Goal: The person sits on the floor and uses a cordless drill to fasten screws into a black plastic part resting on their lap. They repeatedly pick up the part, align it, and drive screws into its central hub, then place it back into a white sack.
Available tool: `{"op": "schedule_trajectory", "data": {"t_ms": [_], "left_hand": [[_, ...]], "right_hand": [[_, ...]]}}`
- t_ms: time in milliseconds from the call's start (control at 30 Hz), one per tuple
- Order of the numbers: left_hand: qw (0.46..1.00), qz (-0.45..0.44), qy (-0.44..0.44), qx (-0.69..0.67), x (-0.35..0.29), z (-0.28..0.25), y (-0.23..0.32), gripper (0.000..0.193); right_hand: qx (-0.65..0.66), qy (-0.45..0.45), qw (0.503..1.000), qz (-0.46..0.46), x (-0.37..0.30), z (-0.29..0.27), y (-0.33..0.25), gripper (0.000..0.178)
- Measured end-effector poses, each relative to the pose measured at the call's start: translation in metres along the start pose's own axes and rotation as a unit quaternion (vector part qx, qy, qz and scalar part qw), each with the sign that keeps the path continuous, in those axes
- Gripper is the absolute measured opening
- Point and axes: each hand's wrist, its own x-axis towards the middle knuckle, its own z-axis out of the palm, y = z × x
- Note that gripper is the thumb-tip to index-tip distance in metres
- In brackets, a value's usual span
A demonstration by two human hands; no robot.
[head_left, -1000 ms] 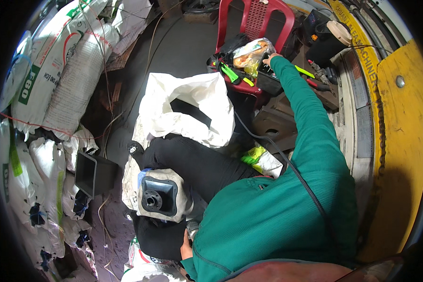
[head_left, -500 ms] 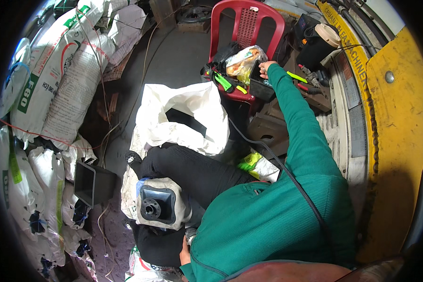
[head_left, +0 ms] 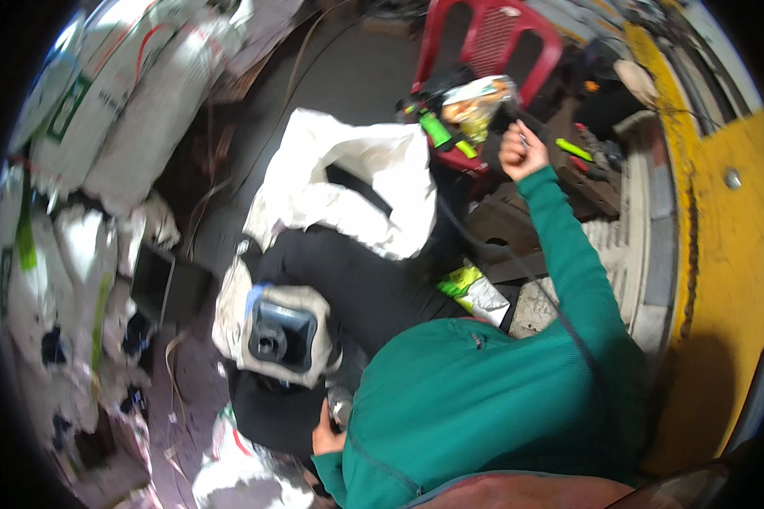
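Note:
My right hand (head_left: 522, 151) is closed and raised in front of the red plastic chair (head_left: 485, 38); a small thing seems to show at its fingers, too blurred to name. Low in front of my body, my left hand (head_left: 327, 434) closes around a silver-grey metal part (head_left: 340, 405), half hidden by my sleeve. Beyond it, between my black-clad legs, sits a dark square plastic piece with a round hub (head_left: 282, 336), framed by an off-white, dirty casing (head_left: 318, 301). A white sack (head_left: 301, 144) with its mouth gaping stands past my knee.
On the chair lie a plastic food bag (head_left: 475, 106) and a bright green tool (head_left: 435, 130). Stacked white sacks (head_left: 148, 136) line the left, near a dark square bin (head_left: 171, 284). A yellow machine panel (head_left: 730, 246) borders the right. A black cable (head_left: 526, 284) crosses my right side.
My right hand has drawn back toward me from the black tray on the chair, fingers closed. My left hand stays by the metal part. The whole view has shifted and blurred.

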Motion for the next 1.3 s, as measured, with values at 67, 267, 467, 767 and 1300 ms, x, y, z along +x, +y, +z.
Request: {"op": "schedule_trajectory", "data": {"t_ms": [67, 267, 467, 767, 1300], "left_hand": [[0.997, -0.080, -0.011, 0.020, -0.003, -0.004, 0.017, 0.085], [0.985, -0.164, 0.044, 0.023, -0.018, 0.003, 0.055, 0.084], [0.941, -0.101, 0.192, -0.260, -0.047, -0.001, 0.063, 0.078], [0.956, -0.013, 0.270, -0.111, -0.071, -0.044, 0.080, 0.064], [0.953, 0.006, 0.266, 0.147, -0.033, -0.062, 0.105, 0.076]], "right_hand": [[0.040, -0.047, 0.991, 0.122, -0.030, -0.002, 0.036, 0.027], [0.030, 0.111, 0.905, 0.410, -0.100, -0.003, 0.189, 0.027], [0.148, 0.016, 0.823, 0.548, -0.089, 0.029, 0.315, 0.019], [0.139, -0.066, 0.755, 0.637, -0.048, 0.089, 0.445, 0.030], [0.013, -0.039, 0.817, 0.575, -0.053, 0.105, 0.462, 0.036]]}}
